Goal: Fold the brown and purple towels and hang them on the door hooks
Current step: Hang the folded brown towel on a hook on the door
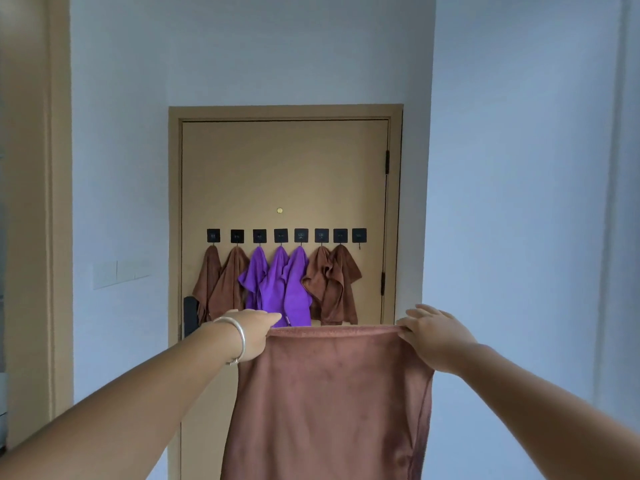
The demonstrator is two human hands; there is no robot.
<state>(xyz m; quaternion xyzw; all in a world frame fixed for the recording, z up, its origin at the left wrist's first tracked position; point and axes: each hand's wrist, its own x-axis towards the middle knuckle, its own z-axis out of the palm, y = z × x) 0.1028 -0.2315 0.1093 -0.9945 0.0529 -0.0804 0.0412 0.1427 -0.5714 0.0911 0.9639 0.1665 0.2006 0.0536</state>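
A brown towel [329, 403] is held up in front of the door [284, 174], spread flat w/ its top hem stretched roughly level and its body hanging straight down out of the bottom of the view; the fabric is a dull reddish-brown, soft-looking, w/ a stitched hem along the top and a folded edge down its right side. The towel's top left corner is gripped by the left hand [254, 332], fingers curled over the hem, a silver bangle [239, 339] worn on that wrist; the top right corner is pinched by the right hand [433, 336], thumb and fingers closed over the hem w/ the other fingers spread above it. Both hands are thus at the towel's upper corners, the cloth hanging below and between them. On the door, behind and above the held towel, a row of eight black hooks [281, 235] is fixed below a small brass peephole [280, 211]. Seven hooks are already loaded: two brown towels [221, 282] at the left end of the door's row, three purple towels [277, 285] in the middle, two more brown ones [334, 285] toward the right; the hook [359, 235] at the right end of the row is bare. A black door handle [189, 315] is seen at the door's left edge, just left of the left wrist
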